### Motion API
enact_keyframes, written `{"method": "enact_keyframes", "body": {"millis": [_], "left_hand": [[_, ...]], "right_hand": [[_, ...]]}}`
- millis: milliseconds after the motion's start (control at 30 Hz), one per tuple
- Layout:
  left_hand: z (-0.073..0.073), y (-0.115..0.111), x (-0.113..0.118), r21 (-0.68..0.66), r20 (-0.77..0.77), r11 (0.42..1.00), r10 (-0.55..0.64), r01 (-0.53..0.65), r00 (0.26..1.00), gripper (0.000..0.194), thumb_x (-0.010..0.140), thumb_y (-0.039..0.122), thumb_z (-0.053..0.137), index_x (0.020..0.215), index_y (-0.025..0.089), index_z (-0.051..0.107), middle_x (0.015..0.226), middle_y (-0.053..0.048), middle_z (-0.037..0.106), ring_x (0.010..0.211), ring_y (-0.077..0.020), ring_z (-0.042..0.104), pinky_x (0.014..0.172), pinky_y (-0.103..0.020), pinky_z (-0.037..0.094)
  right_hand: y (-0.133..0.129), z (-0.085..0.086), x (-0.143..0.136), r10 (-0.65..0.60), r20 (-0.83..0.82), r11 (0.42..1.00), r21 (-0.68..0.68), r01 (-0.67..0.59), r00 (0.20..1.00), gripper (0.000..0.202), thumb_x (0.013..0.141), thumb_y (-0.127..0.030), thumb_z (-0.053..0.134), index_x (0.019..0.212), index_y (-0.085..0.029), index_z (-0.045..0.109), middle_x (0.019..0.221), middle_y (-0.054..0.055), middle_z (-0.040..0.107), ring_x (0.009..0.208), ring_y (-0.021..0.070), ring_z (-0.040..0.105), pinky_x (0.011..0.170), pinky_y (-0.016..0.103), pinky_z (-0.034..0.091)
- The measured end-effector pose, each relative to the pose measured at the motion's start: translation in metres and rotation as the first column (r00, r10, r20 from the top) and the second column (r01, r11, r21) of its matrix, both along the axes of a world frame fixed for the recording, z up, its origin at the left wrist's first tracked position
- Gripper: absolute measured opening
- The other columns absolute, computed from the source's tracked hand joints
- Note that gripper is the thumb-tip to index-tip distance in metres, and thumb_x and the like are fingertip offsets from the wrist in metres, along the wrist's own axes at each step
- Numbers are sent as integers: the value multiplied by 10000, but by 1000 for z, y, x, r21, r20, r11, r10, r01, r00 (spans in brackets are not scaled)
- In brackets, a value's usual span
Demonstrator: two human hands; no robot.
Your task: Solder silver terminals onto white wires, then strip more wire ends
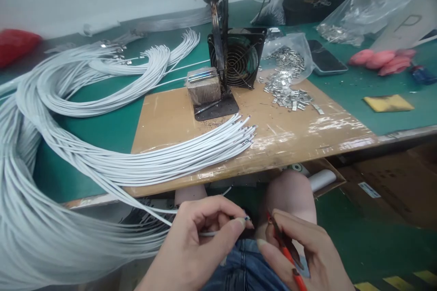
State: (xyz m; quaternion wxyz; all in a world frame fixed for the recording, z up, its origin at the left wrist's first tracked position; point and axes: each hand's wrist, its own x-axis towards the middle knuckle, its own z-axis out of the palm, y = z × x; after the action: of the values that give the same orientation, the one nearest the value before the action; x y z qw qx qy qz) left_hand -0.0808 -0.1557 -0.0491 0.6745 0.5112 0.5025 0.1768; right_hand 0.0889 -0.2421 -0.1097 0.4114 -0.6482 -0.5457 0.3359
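Note:
My left hand pinches the end of a white cable between thumb and forefinger, above my lap; a small dark and blue tip shows at the fingertips. To its right, my right hand is closed around orange-handled pliers or cutters; their jaws are partly hidden by the fingers. The tool and the cable tip are apart. A large bundle of white cables sweeps from the left onto the brown cardboard sheet, its stripped-looking ends lying near the middle. More cables hang below the table edge at lower left.
A soldering-iron stand with a wrapped block and a black fan stands behind the cables. Small metal pieces spill from a plastic bag. To the right are a phone, yellow sponge and pink items.

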Motion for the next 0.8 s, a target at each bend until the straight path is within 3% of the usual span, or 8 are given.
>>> {"method": "enact_keyframes", "body": {"millis": [67, 200, 533, 667, 800], "left_hand": [[2, 0, 2, 24, -21, 999, 23, -22, 1000, 229, 817, 362, 700, 788, 143, 760, 579, 34, 520, 514, -87, 361, 501, -255, 216], [1, -2, 4, 66, -29, 996, 60, -58, 998, 196, 792, 336, 680, 762, 149, 728, 528, 70, 441, 491, -86, 313, 498, -263, 203], [0, -4, 5, 99, -75, 994, 44, -37, 996, 203, 778, 337, 653, 760, 138, 691, 546, 61, 440, 529, -99, 302, 521, -270, 186], [1, -5, 5, 95, -80, 994, 67, -59, 995, 208, 767, 343, 655, 753, 139, 695, 549, 54, 446, 538, -104, 313, 529, -270, 189], [-1, -6, 5, 98, -77, 993, 70, -63, 995, 201, 763, 330, 665, 761, 135, 717, 550, 53, 440, 542, -105, 310, 536, -267, 195]], "right_hand": [[-2, -4, -2, 14, 105, 1000, -6, -13, 994, 364, 902, -314, 658, 642, -221, 421, 619, -27, 445, 539, 125, 467, 480, 208, 376], [-2, -11, -5, 151, 183, 988, 13, -155, 972, 382, 964, -253, 547, 673, -225, 301, 604, -44, 387, 520, 97, 423, 463, 179, 335], [-3, -3, -4, 137, 288, 982, 88, -169, 948, 346, 860, -151, 507, 689, -230, 218, 578, -49, 380, 493, 82, 398, 452, 176, 305], [-1, -7, -6, 85, 309, 984, 124, -129, 947, 391, 871, -165, 537, 695, -234, 194, 577, -58, 332, 479, 76, 362, 436, 179, 283], [-2, -11, -5, 118, 281, 986, 80, -146, 952, 386, 861, -157, 550, 686, -234, 214, 582, -55, 357, 494, 79, 385, 448, 180, 291]]}}
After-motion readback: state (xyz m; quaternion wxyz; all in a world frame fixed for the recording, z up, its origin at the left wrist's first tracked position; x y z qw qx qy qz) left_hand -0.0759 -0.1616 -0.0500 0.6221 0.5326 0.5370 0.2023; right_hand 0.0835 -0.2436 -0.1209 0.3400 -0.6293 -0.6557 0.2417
